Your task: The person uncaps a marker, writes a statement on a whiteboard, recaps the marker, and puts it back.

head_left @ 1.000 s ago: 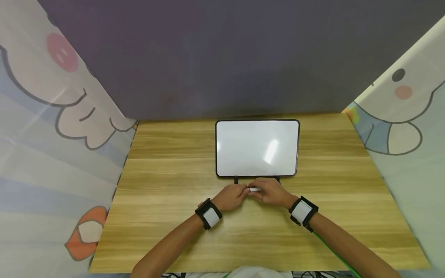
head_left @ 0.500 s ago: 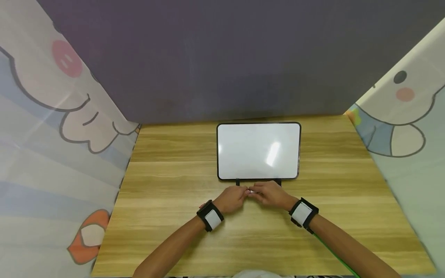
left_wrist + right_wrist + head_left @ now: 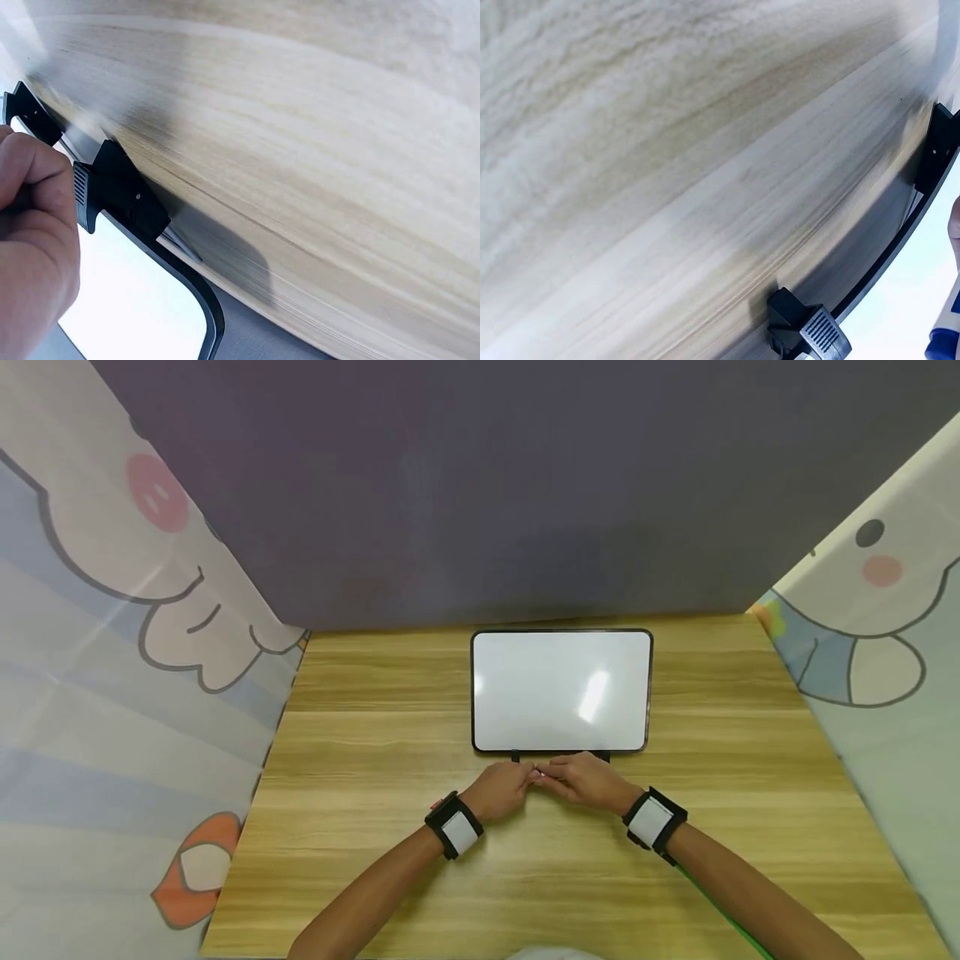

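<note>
Cartoon-printed sheets [image 3: 82, 718] and a grey panel [image 3: 480, 493] enclose a wood-grain desk [image 3: 352, 727].
Head view: the left hand [image 3: 497, 790] and right hand [image 3: 591, 779] meet just below a black-framed whiteboard [image 3: 558, 689] on the desk, fingers pinching a mostly hidden marker [image 3: 945, 331] between them. Left wrist view: curled left fingers near black brackets [image 3: 124, 191] along the whiteboard's edge. Right wrist view: the marker, white with a blue end, partly visible.

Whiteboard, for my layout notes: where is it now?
In the head view, the whiteboard stands right of centre on the wooden table, just beyond the left hand and right hand.
</note>
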`<state>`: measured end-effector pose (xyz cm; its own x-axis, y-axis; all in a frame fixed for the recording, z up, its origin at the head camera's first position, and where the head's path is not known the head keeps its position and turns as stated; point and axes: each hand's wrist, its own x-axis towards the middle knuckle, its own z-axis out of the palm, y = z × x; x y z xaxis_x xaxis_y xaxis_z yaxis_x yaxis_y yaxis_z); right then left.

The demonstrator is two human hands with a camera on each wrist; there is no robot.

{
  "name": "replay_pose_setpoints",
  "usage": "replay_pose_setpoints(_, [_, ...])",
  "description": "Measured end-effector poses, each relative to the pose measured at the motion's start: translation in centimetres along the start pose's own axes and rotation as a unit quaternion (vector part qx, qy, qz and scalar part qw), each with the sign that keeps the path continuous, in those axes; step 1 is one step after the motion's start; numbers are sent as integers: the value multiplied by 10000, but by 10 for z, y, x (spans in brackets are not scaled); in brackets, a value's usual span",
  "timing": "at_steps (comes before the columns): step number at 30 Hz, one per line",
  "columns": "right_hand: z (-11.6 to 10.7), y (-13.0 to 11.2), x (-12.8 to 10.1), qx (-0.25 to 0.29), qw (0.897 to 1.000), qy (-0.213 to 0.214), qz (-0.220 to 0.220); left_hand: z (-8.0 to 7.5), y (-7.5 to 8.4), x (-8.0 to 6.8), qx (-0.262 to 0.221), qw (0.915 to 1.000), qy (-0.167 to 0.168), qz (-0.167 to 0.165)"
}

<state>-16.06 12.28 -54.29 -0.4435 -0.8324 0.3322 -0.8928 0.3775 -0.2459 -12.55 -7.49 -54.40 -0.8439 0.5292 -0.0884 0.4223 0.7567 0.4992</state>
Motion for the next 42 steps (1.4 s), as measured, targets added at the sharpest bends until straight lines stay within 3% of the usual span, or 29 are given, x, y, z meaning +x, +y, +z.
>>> replay_pose_setpoints(18, [1, -2, 3, 152, 9998, -84, -44, 0, -1, -1, 110, 9999, 77, -8])
replay_pose_setpoints(25, [0, -3, 5, 233, 9997, -48, -76, 2, -2, -2, 53, 9995, 306, 70])
replay_pose_setpoints(31, [3, 1, 2, 408, 9989, -70, 208, 1, 0, -5, 531, 9964, 623, 199])
replay_pose_setpoints(36, [4, 2, 1, 91, 9998, 110, 165, 0, -1, -5, 576, 9960, 660, 183])
replay_pose_setpoints(42, [0, 3, 0, -371, 9984, 305, 293, -3, -5, -4, 471, 9954, 828, -65])
